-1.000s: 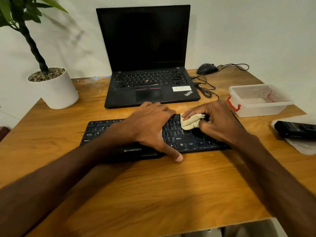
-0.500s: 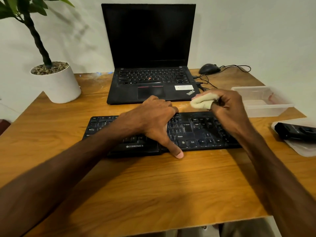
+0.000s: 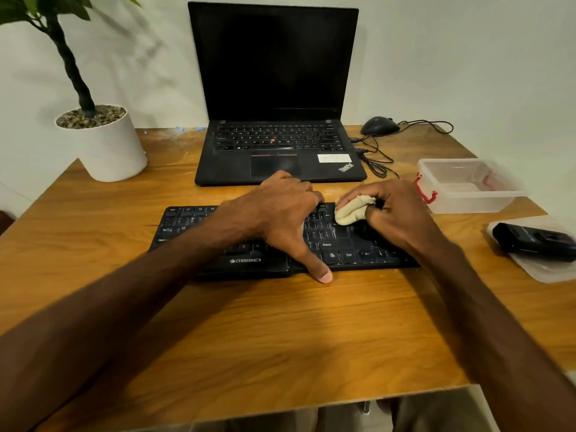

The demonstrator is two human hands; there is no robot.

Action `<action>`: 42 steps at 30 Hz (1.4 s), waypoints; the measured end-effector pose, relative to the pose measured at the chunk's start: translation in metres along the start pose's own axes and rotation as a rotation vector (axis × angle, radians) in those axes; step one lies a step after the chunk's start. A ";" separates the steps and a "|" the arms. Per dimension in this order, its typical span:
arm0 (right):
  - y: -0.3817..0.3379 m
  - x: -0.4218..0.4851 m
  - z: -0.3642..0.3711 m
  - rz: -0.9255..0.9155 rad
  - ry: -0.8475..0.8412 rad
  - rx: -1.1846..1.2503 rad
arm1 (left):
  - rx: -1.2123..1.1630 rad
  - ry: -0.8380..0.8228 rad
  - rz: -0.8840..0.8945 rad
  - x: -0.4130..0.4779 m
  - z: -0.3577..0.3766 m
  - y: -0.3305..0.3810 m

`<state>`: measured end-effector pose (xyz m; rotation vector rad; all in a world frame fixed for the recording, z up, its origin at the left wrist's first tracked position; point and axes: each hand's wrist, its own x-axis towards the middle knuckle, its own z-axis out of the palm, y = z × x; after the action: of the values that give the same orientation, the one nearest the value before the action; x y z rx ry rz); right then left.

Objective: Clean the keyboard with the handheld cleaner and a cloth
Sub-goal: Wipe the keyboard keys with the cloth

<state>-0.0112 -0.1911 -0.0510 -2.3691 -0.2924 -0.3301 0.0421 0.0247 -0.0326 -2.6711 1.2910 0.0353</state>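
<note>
On the black keyboard (image 3: 199, 226), left hand (image 3: 277, 213) presses flat, open; at its 3 o'clock, right hand (image 3: 396, 213) clutches a bunched cloth (image 3: 350, 212).

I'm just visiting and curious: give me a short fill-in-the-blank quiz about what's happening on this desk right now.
1. The right hand presses a bunched beige ____ onto the keys.
2. The left hand steadies the black keyboard, which is labelled ____.
3. The laptop screen is ____.
4. The clear plastic container has clips coloured ____.

Missing words: cloth; ZEBRONICS; dark; red
</note>
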 end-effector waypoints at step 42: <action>0.016 -0.006 -0.016 0.019 0.098 -0.037 | -0.028 -0.043 -0.023 -0.006 -0.002 0.001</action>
<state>-0.0149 -0.2142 -0.0519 -2.3820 -0.2197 -0.4452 0.0376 0.0283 -0.0299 -2.6925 1.2566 0.1086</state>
